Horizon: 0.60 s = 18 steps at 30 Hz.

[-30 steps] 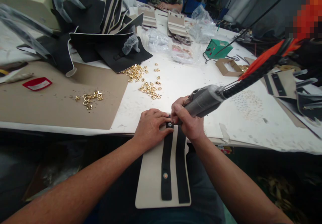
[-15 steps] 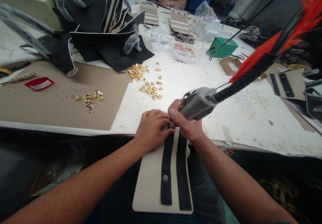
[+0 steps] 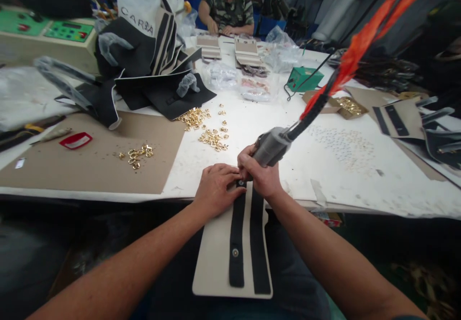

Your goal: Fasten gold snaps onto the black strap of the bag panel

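A beige panel [image 3: 212, 262] with two black strips hangs over the table's front edge toward my lap. On the left strip [image 3: 236, 224] a round metal fastener [image 3: 235, 252] shows near the lower end. My left hand [image 3: 217, 189] lies on the panel's upper part, its fingers and thumb around the top of that strip. My right hand [image 3: 261, 173] is wrapped round a grey cylindrical power tool [image 3: 272, 146], whose lower end is at the strip's top, beside a small metal piece [image 3: 241, 183]. The tool's tip is hidden by my fingers.
Gold hardware lies in small piles [image 3: 212, 139] on the white table [image 3: 252, 118]. Black panels [image 3: 173, 94] stand at the back left. The tool's black cable [image 3: 309, 118] with orange wrapping runs up right. A green box [image 3: 304, 78] and a seated person [image 3: 228, 8] are farther back.
The view has tilted up, showing more of the person opposite. The tool's end has shifted slightly, and a small metal piece now shows at the strip's top. Both hands keep their places.
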Available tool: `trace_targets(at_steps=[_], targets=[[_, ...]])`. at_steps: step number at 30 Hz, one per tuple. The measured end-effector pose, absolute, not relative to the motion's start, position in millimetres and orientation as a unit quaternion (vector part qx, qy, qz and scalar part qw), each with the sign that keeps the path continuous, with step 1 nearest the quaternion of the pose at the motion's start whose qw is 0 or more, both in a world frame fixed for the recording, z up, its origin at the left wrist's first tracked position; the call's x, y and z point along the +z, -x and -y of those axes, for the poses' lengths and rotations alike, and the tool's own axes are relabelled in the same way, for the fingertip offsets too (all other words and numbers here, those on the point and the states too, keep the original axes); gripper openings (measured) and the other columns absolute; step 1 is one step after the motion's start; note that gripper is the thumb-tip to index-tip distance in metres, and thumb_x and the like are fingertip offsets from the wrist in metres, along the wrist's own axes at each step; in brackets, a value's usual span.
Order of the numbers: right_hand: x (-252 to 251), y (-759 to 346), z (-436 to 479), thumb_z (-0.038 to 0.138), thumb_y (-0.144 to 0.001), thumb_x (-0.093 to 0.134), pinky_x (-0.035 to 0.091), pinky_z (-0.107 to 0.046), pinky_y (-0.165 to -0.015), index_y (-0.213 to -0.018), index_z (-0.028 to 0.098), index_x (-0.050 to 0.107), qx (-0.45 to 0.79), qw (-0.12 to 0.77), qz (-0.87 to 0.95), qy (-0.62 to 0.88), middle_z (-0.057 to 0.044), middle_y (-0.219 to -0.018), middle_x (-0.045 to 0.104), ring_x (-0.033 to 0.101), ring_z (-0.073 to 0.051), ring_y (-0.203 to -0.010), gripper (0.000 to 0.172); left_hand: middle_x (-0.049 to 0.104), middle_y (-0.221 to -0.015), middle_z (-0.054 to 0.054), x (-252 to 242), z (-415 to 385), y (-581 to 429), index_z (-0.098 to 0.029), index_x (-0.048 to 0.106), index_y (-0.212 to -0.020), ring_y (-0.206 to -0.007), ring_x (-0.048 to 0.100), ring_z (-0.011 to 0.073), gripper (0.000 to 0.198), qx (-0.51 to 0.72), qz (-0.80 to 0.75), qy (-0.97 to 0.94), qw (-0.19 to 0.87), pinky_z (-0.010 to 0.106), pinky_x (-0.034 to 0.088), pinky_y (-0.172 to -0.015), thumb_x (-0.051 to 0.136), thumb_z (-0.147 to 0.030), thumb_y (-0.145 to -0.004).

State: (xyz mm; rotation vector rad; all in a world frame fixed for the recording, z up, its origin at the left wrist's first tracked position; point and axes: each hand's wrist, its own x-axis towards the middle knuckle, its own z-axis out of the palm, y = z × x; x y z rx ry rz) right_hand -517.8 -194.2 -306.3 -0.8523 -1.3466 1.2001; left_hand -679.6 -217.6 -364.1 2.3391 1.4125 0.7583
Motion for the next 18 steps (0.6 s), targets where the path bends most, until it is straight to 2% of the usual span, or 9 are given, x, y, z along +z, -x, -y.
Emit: trace_targets(at_steps=[4,7,9,11,13,16,18], targets=[[-294,515,198,0.048,-0.089,0.078,0.047,-0.026,-0.061,-0.081,0.014,0.063,0.499,0.537,0.565,0.378,-0.001,-0.069,0.059,0.055,-0.011,-0.062,0.037,0.075,-0.127,-0.004,-362,218,679,-0.029,0.080,-0.112,-0.126,0.062,0.0267,0.029,0.272,-0.498,-0.810,0.148,0.050,0.043,-0.105,0.087,-0.042,-0.087],[-272,501,215,0.050,-0.089,0.079,0.047,-0.028,-0.060,-0.086,0.015,0.065,0.460,0.586,0.548,0.380,-0.001,-0.067,0.060,0.056,-0.012,-0.059,0.038,0.074,-0.130,-0.006,-361,218,679,-0.031,0.080,-0.115,-0.126,0.062,0.0239,0.030,0.283,-0.491,-0.811,0.143,0.047,0.043,-0.109,0.087,-0.040,-0.088],[-264,481,231,0.055,-0.088,0.081,0.046,-0.028,-0.057,-0.097,0.016,0.068,0.417,0.605,0.516,0.439,0.000,-0.065,0.060,0.056,-0.014,-0.056,0.042,0.074,-0.132,-0.006,-360,218,679,-0.030,0.079,-0.118,-0.127,0.062,0.0226,0.031,0.286,-0.486,-0.814,0.139,0.046,0.043,-0.111,0.086,-0.039,-0.089],[-270,455,249,0.061,-0.084,0.082,0.045,-0.029,-0.058,-0.111,0.016,0.071,0.384,0.588,0.474,0.532,0.000,-0.070,0.064,0.057,-0.014,-0.058,0.053,0.074,-0.131,-0.004,-359,219,680,-0.028,0.078,-0.118,-0.125,0.063,0.0231,0.032,0.290,-0.485,-0.814,0.133,0.046,0.044,-0.111,0.085,-0.038,-0.089],[-288,426,263,0.065,-0.081,0.082,0.048,-0.032,-0.066,-0.119,0.016,0.070,0.355,0.549,0.447,0.610,-0.002,-0.083,0.067,0.059,-0.015,-0.065,0.063,0.075,-0.129,-0.002,-359,219,680,-0.026,0.076,-0.120,-0.124,0.062,0.0242,0.034,0.292,-0.485,-0.815,0.125,0.046,0.045,-0.110,0.086,-0.036,-0.088],[-325,386,278,0.071,-0.086,0.067,0.049,-0.041,-0.083,-0.111,0.015,0.068,0.290,0.450,0.463,0.707,-0.006,-0.089,0.068,0.063,-0.023,-0.084,0.061,0.074,-0.125,0.003,-359,220,679,-0.023,0.072,-0.119,-0.121,0.062,0.0258,0.039,0.293,-0.492,-0.813,0.107,0.045,0.046,-0.106,0.088,-0.033,-0.085],[-345,370,291,0.070,-0.086,0.061,0.049,-0.046,-0.095,-0.120,0.014,0.066,0.263,0.434,0.457,0.731,-0.010,-0.107,0.071,0.065,-0.029,-0.100,0.066,0.073,-0.117,0.006,-358,221,678,-0.020,0.070,-0.112,-0.115,0.061,0.0275,0.036,0.290,-0.507,-0.807,0.087,0.045,0.046,-0.101,0.089,-0.033,-0.084]])
